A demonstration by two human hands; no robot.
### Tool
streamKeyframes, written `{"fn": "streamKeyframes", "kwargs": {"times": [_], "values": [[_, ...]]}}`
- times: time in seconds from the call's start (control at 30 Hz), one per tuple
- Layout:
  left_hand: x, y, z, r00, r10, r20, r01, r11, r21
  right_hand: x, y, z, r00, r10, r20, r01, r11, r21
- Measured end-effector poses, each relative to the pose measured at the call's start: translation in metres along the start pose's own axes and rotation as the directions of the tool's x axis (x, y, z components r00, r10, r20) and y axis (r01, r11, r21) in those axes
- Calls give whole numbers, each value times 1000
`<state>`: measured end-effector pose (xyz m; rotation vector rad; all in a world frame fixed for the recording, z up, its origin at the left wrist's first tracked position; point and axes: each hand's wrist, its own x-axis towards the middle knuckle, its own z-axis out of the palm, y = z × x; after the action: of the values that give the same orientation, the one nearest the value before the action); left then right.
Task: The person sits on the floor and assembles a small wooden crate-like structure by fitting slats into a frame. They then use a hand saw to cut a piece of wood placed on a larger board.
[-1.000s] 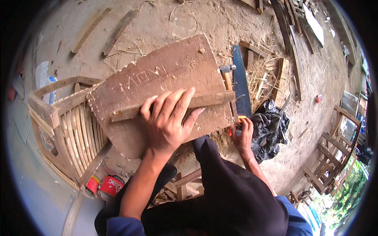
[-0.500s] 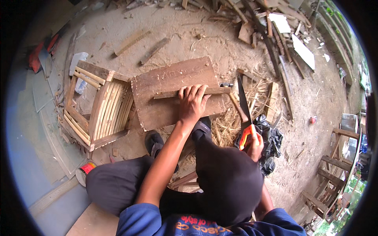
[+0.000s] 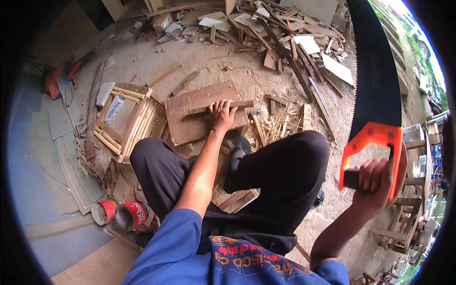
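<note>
My right hand point(image 3: 380, 175) is closed around the orange handle of a hand saw point(image 3: 376, 90). The saw is raised on the right, its broad dark blade pointing up and its toothed edge facing left. With my left arm stretched forward, my left hand point(image 3: 222, 115) grips a narrow wooden strip point(image 3: 244, 104), fingers over its top. That strip lies across a brown wooden board point(image 3: 183, 126) in front of my feet. A hammer point(image 3: 256, 113) with a wooden handle rests beside the board's right edge.
Left of the board stands a wooden frame point(image 3: 137, 126) with pale slats. Two red-labelled cans point(image 3: 137, 214) sit by my left knee. Wood shavings point(image 3: 285, 116) cover the ground right of the hammer. A scrap wood pile point(image 3: 285, 35) lies far ahead, and a wooden rack point(image 3: 408, 204) stands at right.
My right hand has lifted the saw from low beside my right knee up to the right, closer to the view. The left hand stays on the strip. The view has shifted.
</note>
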<state>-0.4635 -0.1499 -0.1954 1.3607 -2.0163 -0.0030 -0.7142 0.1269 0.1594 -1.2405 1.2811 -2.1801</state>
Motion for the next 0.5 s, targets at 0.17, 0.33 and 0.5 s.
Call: {"fn": "streamKeyframes", "kwargs": {"times": [0.17,0.33,0.5], "values": [[-1,17,9,997,-40,59,40,999,3,-67,59,14,990,81,116,-30,923,-383],[-1,18,15,1000,-10,17,10,1000,9,-133,133,41,927,344,147,-266,881,-391],[-7,11,7,999,-3,39,-1,995,99,-159,160,35,882,448,145,-370,851,-374]]}}
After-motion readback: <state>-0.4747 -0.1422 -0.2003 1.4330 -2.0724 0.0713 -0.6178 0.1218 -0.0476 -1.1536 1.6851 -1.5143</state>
